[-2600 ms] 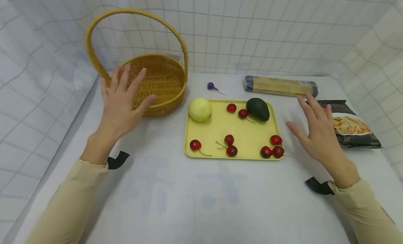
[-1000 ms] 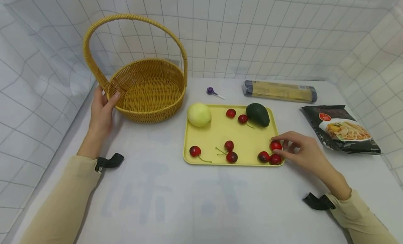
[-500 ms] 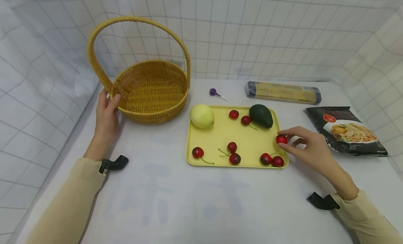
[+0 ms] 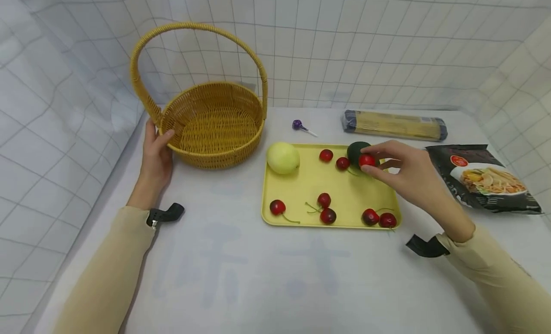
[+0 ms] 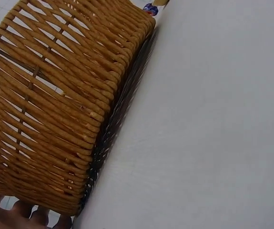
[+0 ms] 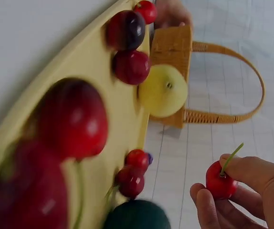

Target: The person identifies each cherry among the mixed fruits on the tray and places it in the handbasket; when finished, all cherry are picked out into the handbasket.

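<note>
My left hand [image 4: 156, 152] holds the left rim of the yellow wicker basket [image 4: 211, 158], thumb over the edge, the other fingers outside against the wall. In the left wrist view those fingertips [image 5: 39, 215] show below the woven wall. With thumb and fingers, my right hand [image 4: 411, 171] pinches a red cherry [image 4: 367, 161], raised over the yellow tray [image 4: 297, 190]. The cherry's green stem sticks up in the right wrist view. Behind it, the dark green avocado [image 4: 356, 150] is partly hidden. More cherries [image 4: 328, 216] and a pale yellow-green round fruit [image 4: 282, 158] lie on the tray.
A purple-wrapped lollipop [image 4: 298, 125] lies behind the tray. Farther right are a long pack of noodles [image 4: 396, 126] and a black food packet [image 4: 486, 178]. White grid-patterned cloth [image 4: 318, 51] hangs at the back and sides. The basket's tall handle [image 4: 198, 27] arches above it.
My left hand has come down from above the basket onto its rim. My right hand has gone to the tray's right edge, picked up a cherry there and carried it back and left.
</note>
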`<state>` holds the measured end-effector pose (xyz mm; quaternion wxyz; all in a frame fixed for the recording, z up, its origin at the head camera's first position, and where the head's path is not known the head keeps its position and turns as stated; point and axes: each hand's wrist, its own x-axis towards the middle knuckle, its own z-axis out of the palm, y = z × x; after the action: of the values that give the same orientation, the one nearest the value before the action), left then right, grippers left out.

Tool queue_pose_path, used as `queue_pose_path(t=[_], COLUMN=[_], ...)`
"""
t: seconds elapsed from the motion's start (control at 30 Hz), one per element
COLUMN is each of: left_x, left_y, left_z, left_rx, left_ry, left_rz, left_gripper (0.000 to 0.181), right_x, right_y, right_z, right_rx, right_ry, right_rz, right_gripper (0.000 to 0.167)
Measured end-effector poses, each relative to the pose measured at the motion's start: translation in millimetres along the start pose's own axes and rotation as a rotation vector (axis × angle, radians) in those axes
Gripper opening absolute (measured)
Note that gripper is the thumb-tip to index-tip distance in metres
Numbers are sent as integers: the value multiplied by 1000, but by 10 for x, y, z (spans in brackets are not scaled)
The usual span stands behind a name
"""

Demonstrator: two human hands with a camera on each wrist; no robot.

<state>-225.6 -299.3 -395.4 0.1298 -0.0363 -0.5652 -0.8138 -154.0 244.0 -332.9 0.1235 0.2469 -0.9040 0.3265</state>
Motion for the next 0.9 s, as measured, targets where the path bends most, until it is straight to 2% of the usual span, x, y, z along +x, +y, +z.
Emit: queue_pose_path(t=[0.17, 0.33, 0.43, 0.6, 0.73, 0.9], left_x=[96, 109, 90, 41, 12, 16], left_y=[-47, -90, -81, -74, -89, -93], left_z=[27, 87, 126, 195, 236, 231], left_rx=[-58, 0, 32, 41, 55, 69], left_ry=[56, 147, 181, 202, 199, 190], left_rz=[29, 56, 61, 80, 100, 128], left_gripper=[58, 53, 52, 50, 52, 53], right_x=[254, 504, 655, 920, 1160, 1465], right_y=[-224, -444, -592, -778, -887, -1006], right_z=[174, 349, 427, 539, 651, 906], right_rx=[88, 180, 209, 222, 217, 227], right_ry=[-40, -62, -67, -54, -43, -106], right_rz=[23, 18, 4, -31, -22, -1], right_gripper=[34, 33, 32, 29, 29, 29])
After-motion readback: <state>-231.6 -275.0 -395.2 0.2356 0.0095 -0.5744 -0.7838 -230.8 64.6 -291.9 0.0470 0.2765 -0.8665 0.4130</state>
